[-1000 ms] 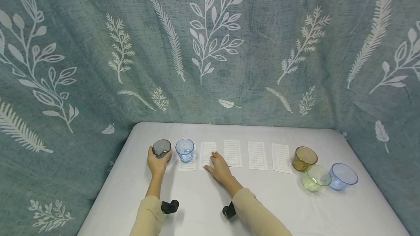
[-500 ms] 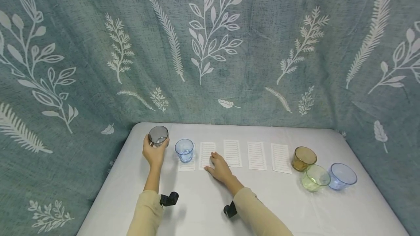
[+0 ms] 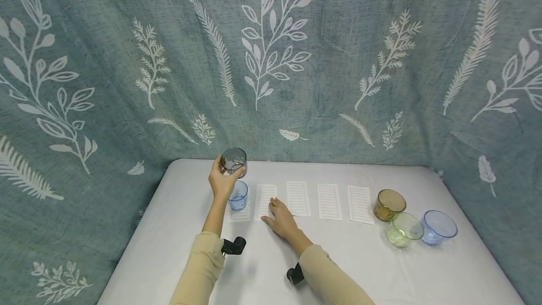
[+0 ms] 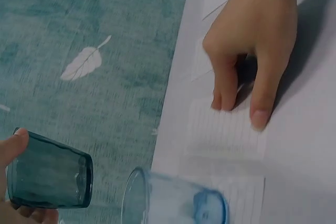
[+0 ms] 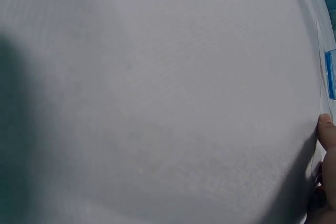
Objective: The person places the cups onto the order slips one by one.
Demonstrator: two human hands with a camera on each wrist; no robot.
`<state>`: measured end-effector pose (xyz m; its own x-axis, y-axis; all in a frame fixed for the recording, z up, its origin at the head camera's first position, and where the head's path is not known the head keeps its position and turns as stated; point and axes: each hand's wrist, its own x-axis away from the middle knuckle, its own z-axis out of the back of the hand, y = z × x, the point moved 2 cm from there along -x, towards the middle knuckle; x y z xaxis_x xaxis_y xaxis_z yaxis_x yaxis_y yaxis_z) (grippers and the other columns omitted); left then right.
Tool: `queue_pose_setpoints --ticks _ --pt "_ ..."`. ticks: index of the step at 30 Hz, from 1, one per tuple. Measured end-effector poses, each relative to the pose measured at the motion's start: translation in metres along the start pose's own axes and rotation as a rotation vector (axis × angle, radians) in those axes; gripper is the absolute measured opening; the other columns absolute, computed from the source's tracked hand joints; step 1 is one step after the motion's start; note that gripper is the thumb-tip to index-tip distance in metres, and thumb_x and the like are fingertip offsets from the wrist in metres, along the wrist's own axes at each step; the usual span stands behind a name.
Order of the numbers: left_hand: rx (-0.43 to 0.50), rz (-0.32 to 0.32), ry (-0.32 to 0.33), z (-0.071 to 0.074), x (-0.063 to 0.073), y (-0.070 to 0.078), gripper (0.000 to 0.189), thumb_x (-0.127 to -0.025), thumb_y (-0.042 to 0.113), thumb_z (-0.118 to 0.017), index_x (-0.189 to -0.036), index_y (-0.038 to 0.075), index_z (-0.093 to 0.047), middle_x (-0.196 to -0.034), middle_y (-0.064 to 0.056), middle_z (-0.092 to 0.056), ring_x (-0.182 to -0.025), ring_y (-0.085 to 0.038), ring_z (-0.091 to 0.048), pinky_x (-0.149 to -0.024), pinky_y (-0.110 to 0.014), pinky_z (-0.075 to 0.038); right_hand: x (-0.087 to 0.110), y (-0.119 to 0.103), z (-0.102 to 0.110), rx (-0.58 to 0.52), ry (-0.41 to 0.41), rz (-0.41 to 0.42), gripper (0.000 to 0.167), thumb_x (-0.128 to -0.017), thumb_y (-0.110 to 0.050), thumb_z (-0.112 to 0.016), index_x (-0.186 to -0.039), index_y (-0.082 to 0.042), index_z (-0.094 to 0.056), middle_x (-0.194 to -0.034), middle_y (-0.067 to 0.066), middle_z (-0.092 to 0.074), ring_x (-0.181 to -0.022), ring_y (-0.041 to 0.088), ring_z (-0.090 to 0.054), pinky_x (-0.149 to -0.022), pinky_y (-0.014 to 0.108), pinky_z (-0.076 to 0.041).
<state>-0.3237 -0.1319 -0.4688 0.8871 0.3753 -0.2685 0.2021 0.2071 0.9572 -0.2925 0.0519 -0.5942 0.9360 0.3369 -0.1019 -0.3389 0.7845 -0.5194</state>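
Observation:
My left hand (image 3: pixel 222 183) grips a dark grey glass (image 3: pixel 234 160) around its side. The glass is in the air, just behind and above a blue glass (image 3: pixel 238 196). In the left wrist view the grey glass (image 4: pixel 50 171) hangs apart from the blue glass (image 4: pixel 173 200). That blue glass stands on the leftmost lined paper card (image 3: pixel 240 217). With thumb and fingers spread apart, my right hand (image 3: pixel 281 219) rests its fingertips on the second card (image 3: pixel 265 194). At the right wrist view's edge, part of my right hand (image 5: pixel 328 156) touches paper.
More lined cards run in a row to the right, among them a card (image 3: pixel 298 198) and a far card (image 3: pixel 361 204). An amber glass (image 3: pixel 389 205), a green glass (image 3: pixel 403 230) and another blue glass (image 3: pixel 439 228) cluster on the right of the white table (image 3: pixel 372 267). Patterned cloth (image 3: pixel 271 126) hangs behind.
My left hand has lifted the grey glass from the table's left side, first away from me, then rightward to behind the blue glass. My right hand has stayed on the card.

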Motion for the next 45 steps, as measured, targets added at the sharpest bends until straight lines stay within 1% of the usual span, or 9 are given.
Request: queue_pose_setpoints --ticks 6,14,18,25,29,32,37,41,45 --pt "-0.012 0.031 -0.092 -0.028 0.005 -0.004 0.079 -0.073 0.011 -0.081 -0.136 -0.008 -0.039 -0.135 -0.027 -0.046 -0.124 -0.040 -0.046 -0.104 -0.043 -0.041 0.000 0.002 0.000 -0.015 0.013 0.007 0.059 -0.089 -0.033 -0.064 -0.125 0.012 -0.052 -0.140 0.023 -0.043 -0.134 0.036 -0.035 -0.110 0.046 -0.031" --pt "-0.058 0.077 -0.161 -0.053 0.009 -0.014 0.076 -0.072 0.010 -0.081 -0.134 -0.009 -0.041 -0.133 -0.027 -0.048 -0.120 -0.042 -0.049 -0.101 -0.045 -0.044 -0.001 0.004 -0.002 -0.019 0.015 0.020 0.058 -0.089 -0.035 -0.063 -0.125 0.010 -0.054 -0.140 0.021 -0.044 -0.133 0.036 -0.036 -0.110 0.046 -0.031" --pt "-0.090 0.100 -0.190 -0.062 0.013 -0.020 0.076 -0.073 0.010 -0.080 -0.134 -0.009 -0.040 -0.132 -0.028 -0.049 -0.119 -0.042 -0.049 -0.101 -0.045 -0.044 -0.001 0.004 0.000 -0.030 0.019 0.024 0.058 -0.088 -0.035 -0.064 -0.125 0.009 -0.054 -0.140 0.021 -0.044 -0.133 0.036 -0.036 -0.110 0.046 -0.032" --pt "-0.139 0.095 -0.274 -0.073 0.022 -0.031 0.077 -0.075 0.009 -0.078 -0.135 -0.012 -0.034 -0.135 -0.032 -0.043 -0.124 -0.046 -0.043 -0.105 -0.051 -0.037 -0.001 0.005 0.000 -0.017 0.027 0.036 0.056 -0.087 -0.034 -0.065 -0.123 0.008 -0.056 -0.139 0.021 -0.046 -0.132 0.036 -0.038 -0.109 0.046 -0.033" --pt "-0.179 0.111 -0.306 -0.077 0.029 -0.035 0.078 -0.077 0.009 -0.077 -0.136 -0.013 -0.031 -0.136 -0.033 -0.041 -0.126 -0.047 -0.041 -0.106 -0.052 -0.036 0.000 0.005 0.000 -0.022 0.035 0.045 0.056 -0.086 -0.032 -0.067 -0.123 0.009 -0.057 -0.138 0.022 -0.047 -0.131 0.036 -0.039 -0.108 0.046 -0.033" --pt "-0.207 0.118 -0.306 -0.079 0.032 -0.039 0.078 -0.077 0.008 -0.076 -0.136 -0.014 -0.030 -0.136 -0.034 -0.041 -0.126 -0.047 -0.040 -0.106 -0.053 -0.035 0.000 0.004 0.000 -0.026 0.040 0.048 0.055 -0.086 -0.031 -0.067 -0.122 0.010 -0.057 -0.137 0.023 -0.047 -0.131 0.037 -0.040 -0.108 0.046 -0.034" --pt "-0.224 0.129 -0.294 -0.081 0.037 -0.045 0.078 -0.077 0.007 -0.076 -0.136 -0.015 -0.030 -0.135 -0.034 -0.041 -0.126 -0.048 -0.039 -0.106 -0.054 -0.034 0.001 0.002 0.002 -0.032 0.034 0.038 0.055 -0.087 -0.031 -0.066 -0.122 0.010 -0.056 -0.138 0.022 -0.047 -0.132 0.036 -0.039 -0.109 0.045 -0.033" --pt "-0.238 0.143 -0.284 -0.083 0.039 -0.050 0.079 -0.078 0.009 -0.075 -0.137 -0.014 -0.028 -0.137 -0.034 -0.039 -0.127 -0.048 -0.037 -0.107 -0.054 -0.033 0.001 0.002 0.002 -0.035 0.033 0.034 0.055 -0.087 -0.032 -0.067 -0.122 0.010 -0.057 -0.138 0.022 -0.047 -0.132 0.036 -0.039 -0.109 0.045 -0.033" --pt "-0.252 0.138 -0.274 -0.084 0.039 -0.054 0.079 -0.077 0.010 -0.075 -0.137 -0.014 -0.029 -0.137 -0.034 -0.039 -0.127 -0.047 -0.037 -0.107 -0.054 -0.032 0.001 0.002 0.002 -0.041 0.041 0.038 0.054 -0.087 -0.030 -0.067 -0.121 0.010 -0.057 -0.137 0.023 -0.047 -0.131 0.037 -0.039 -0.108 0.046 -0.034"
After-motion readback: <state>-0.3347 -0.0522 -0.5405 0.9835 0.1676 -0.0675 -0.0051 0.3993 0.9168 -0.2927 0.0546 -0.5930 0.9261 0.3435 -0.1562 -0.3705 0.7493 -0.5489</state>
